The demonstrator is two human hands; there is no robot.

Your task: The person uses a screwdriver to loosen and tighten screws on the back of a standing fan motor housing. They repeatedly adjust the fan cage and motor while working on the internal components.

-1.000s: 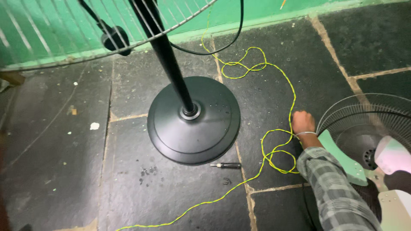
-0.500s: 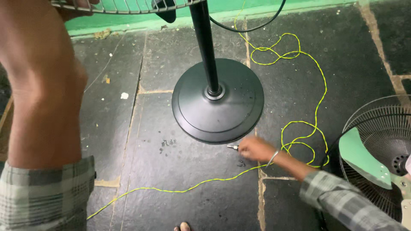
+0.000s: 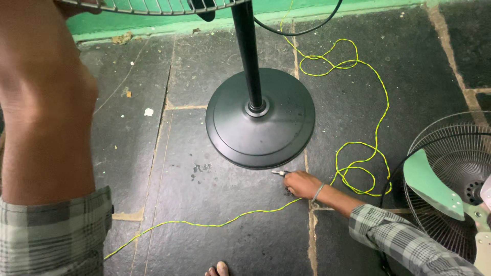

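- Head view: a small metal tool, likely a screwdriver point(image 3: 280, 173), is seen on the dark stone floor point(image 3: 225, 225), just beside the front edge of a black round fan base point(image 3: 260, 122).
- The right hand point(image 3: 303, 184) is seen low on the floor with its fingers point(image 3: 289, 179) closed around the tool's handle end; the metal tip sticks out to the left, towards the base.
- A thin bangle is worn at the right wrist, and a grey-green checked sleeve point(image 3: 404, 245) covers the forearm.
- A black upright pole point(image 3: 247, 51) rises from the middle of the base.
- A yellow-green cord point(image 3: 358, 153) is looped over the floor to the right of the base, passes under the right wrist, and trails off to the lower left.
- The left arm point(image 3: 43, 102) is raised along the left edge; the left hand point(image 3: 82, 6) reaches the wire grille point(image 3: 153, 6) at the top edge. Whether its fingers grip the grille cannot be told, since it is cut off by the frame.
- A second fan with pale green blades point(image 3: 434, 186) inside a wire guard lies at the right edge.
- A green wall point(image 3: 358, 6) runs along the top, and toes point(image 3: 217, 269) are seen at the bottom edge.
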